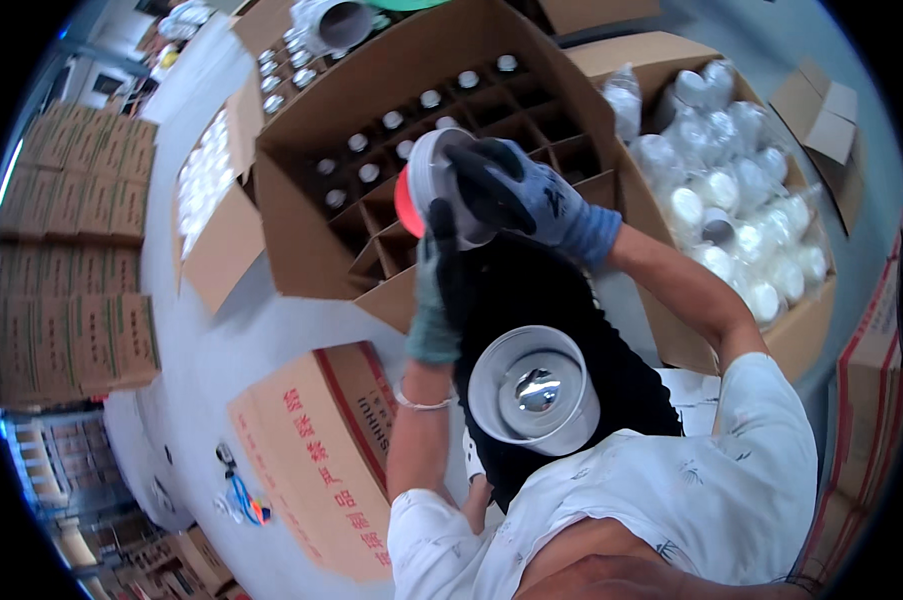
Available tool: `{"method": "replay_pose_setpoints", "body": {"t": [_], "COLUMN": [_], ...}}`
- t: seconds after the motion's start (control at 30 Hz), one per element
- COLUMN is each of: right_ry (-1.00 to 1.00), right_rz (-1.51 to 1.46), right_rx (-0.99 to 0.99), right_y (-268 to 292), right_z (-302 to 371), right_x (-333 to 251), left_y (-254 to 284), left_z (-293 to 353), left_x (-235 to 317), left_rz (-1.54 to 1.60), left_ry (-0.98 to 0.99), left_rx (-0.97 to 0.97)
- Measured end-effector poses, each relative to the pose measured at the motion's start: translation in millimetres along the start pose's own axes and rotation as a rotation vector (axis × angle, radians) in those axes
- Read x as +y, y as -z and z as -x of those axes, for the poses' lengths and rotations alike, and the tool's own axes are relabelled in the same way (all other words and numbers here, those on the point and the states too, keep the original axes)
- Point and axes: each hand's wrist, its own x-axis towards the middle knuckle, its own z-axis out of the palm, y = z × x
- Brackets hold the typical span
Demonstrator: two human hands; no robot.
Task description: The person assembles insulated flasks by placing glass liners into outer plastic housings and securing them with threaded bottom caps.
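In front of me, over the near edge of a divided carton, my gloved hands hold a round white cylinder-like piece (433, 170) with a red part at its left side. Its exact kind is not clear. My right hand (516, 190) grips it from the right, fingers curled over it. My left hand (441, 285) presses its fingers against the lower side. On my lap rests a white tub (484, 395) with a shiny silver round object (533, 388) inside. Within the divided carton (306, 235), several silver-capped containers (392, 120) stand in the cells.
To the right, an open carton (661, 300) holds white containers (721, 190) in clear bags. A closed carton (301, 460) lies on the floor at left. Stacked cartons (76, 270) stand far left, more (866, 390) at the right edge. Another open carton (221, 250) holds white items.
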Motion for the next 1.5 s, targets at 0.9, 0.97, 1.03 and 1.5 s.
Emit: {"method": "replay_pose_setpoints", "body": {"t": [0.9, 0.97, 1.03, 1.5], "right_ry": [-0.748, -0.758, -0.668, -0.508], "right_rz": [-0.855, -0.761, -0.815, -0.746], "right_rx": [-0.387, -0.500, -0.342, -0.682], "right_y": [43, 42, 23, 45], "right_z": [72, 70, 78, 63], "right_x": [-106, -114, -117, -133], "left_y": [41, 39, 42, 14], "left_z": [72, 75, 80, 126], "left_x": [103, 101, 104, 137], "left_rz": [0.028, -0.002, 0.008, 0.387], "left_ry": [-0.006, -0.018, 0.013, 0.204], "left_rx": [-0.629, -0.658, -0.659, 0.207]}}
